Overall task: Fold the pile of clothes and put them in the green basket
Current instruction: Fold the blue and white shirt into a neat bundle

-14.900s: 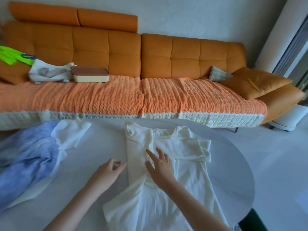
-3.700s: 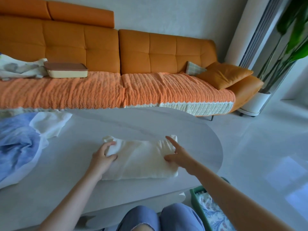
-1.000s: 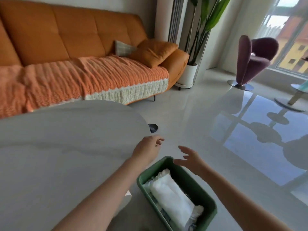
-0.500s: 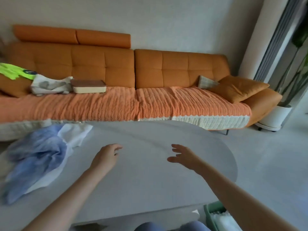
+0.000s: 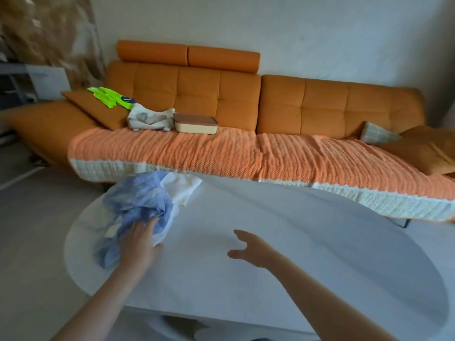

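- Head camera view: a smooth, pale grey oval table (image 5: 295, 242) with a rounded rim fills the foreground.
- At the table's far-left end lies the pile of clothes: a thin, crumpled blue garment (image 5: 138, 200) heaped over a flatter white garment (image 5: 182, 188), whose corner pokes out towards the table's far edge.
- The left hand (image 5: 140, 239) lies on the near side of the blue garment. Its fingers are stretched almost straight on the cloth and the thumb is spread aside, so it presses rather than grips, though motion blur softens the fingertips.
- The right hand (image 5: 251, 249) hovers above the table's middle, well apart from the pile, fingers spread and loosely bent, holding nothing.
- Beyond the table's far edge stands an orange tufted sofa (image 5: 295, 102) with two roll bolsters. Its seat is draped in a ribbed orange knitted throw (image 5: 221, 153) edged in cream.
- On the throw, beyond the table's left end, a cream rectangular box (image 5: 195, 123) with a brown lid sits just beside a rumpled white-and-grey cloth (image 5: 150, 119).
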### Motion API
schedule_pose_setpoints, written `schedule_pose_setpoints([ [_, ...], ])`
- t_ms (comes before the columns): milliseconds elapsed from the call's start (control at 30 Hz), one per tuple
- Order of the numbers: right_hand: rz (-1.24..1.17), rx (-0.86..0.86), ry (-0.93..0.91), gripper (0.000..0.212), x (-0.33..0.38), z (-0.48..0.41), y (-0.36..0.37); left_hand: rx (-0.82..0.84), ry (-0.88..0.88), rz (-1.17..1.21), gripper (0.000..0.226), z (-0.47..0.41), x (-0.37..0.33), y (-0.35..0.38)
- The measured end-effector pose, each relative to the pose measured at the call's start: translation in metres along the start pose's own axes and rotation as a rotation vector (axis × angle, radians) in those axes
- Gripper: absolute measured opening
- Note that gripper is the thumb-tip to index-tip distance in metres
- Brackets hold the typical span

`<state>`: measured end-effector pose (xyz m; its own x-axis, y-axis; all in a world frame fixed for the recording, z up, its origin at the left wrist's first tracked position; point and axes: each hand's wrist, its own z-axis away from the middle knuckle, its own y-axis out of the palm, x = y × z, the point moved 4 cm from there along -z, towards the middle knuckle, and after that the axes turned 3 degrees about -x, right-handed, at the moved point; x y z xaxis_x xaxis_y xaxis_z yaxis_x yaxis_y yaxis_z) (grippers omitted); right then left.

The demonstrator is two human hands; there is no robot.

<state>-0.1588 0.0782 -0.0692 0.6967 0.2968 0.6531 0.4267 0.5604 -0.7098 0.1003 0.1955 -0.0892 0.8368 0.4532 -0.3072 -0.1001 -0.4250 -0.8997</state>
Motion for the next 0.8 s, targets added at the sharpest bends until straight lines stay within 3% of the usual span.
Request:
schedule_pose_setpoints([
  [100,0.256,-0.015,-0.032,0.073,-0.008,-0.004,0.016,-0.051,0.055,0.051,0.048,0.003,-0.004,0.001],
  [233,0.282,-0.073,-0.052,0.061,-0.015,-0.007,0.02,-0.048,0.035,0.374,0.041,0.002,-0.016,0.012],
  [300,0.117,-0.14,-0.013,0.055,-0.014,-0.011,0.014,0.073,0.03,0.564,0.052,0.007,-0.037,0.016],
  [367,-0.096,-0.224,0.005,0.054,-0.005,-0.013,0.005,0.256,0.112,0.614,0.044,0.022,-0.071,0.016],
  [467,-0.347,-0.241,-0.024,0.069,0.017,-0.013,-0.002,0.378,0.259,0.646,0.038,0.053,-0.126,0.018],
  [567,-0.011,-0.262,-0.033,0.083,0.029,-0.012,-0.01,0.456,0.473,0.557,0.04,0.081,-0.179,0.016],
  [633,0.158,-0.323,0.004,0.055,0.018,-0.012,-0.02,0.475,0.503,0.579,0.04,0.089,-0.195,0.019],
  [700,0.173,-0.414,0.066,0.029,0.0,-0.007,-0.039,0.49,0.41,0.703,0.034,0.087,-0.2,0.008],
  [800,0.06,-0.499,0.163,0.022,-0.041,-0.001,-0.077,0.158,0.31,0.854,0.023,0.064,-0.187,-0.029],
])
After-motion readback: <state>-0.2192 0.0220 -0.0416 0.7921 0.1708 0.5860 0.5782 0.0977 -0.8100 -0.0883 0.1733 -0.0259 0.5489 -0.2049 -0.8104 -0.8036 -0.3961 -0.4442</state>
